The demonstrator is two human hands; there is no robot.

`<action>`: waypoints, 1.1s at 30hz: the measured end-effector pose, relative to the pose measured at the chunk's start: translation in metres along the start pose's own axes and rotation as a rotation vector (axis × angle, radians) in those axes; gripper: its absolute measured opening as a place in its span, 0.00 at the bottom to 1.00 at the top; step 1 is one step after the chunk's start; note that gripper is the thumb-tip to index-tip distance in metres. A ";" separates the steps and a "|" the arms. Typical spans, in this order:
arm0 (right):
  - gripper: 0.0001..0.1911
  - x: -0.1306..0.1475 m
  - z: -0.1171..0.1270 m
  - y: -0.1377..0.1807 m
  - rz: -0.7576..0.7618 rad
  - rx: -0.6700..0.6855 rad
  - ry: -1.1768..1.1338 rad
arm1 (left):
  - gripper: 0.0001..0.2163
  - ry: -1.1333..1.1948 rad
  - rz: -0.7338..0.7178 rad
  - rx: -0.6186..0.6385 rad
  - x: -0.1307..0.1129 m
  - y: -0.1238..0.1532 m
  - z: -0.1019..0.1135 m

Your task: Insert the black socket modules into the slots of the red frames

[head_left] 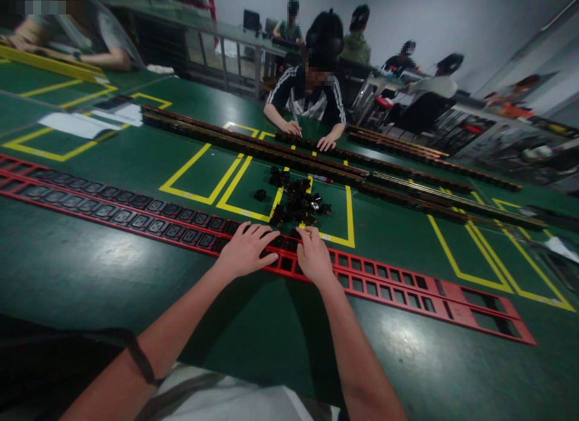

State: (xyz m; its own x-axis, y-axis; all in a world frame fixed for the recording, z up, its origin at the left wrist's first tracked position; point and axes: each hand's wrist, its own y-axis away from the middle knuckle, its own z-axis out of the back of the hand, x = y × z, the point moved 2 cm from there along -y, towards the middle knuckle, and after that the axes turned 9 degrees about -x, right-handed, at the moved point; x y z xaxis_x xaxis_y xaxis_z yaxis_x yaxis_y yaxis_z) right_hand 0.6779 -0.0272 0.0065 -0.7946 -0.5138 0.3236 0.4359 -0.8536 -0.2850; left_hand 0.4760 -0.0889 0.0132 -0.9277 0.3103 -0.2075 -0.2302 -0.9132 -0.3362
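Observation:
A long red slotted frame [389, 281] lies slantwise across the green table in front of me. Its left part carries two rows of black square socket-like inserts [122, 216], while slots toward the right end are bare. My left hand [248, 250] rests over the frame's middle, palm down, with fingers and thumb apart. Close beside it, my right hand [315, 256] bends its fingers down onto the frame at the edge of the filled part; whatever is under the fingertips is hidden. Just beyond both hands lies a loose heap of small black parts [301, 201].
Long dark rails [253, 145] lie across the table beyond the heap. Yellow tape outlines [190, 195] mark the tabletop [136, 324]. White papers [75, 124] lie at the left. Opposite, a co-worker [307, 95] has both hands near the rails. More people sit behind.

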 end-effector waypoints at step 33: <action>0.05 -0.002 0.011 0.006 0.174 -0.238 -0.586 | 0.25 0.009 0.004 -0.004 0.000 0.000 0.001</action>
State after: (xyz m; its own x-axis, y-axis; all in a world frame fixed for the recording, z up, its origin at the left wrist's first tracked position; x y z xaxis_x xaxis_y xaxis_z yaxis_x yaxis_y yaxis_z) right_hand 0.6868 -0.0319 0.0138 -0.3296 -0.6615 0.6736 0.3784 -0.7462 -0.5477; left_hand 0.4760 -0.0894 0.0143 -0.9260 0.3091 -0.2169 -0.2256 -0.9134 -0.3387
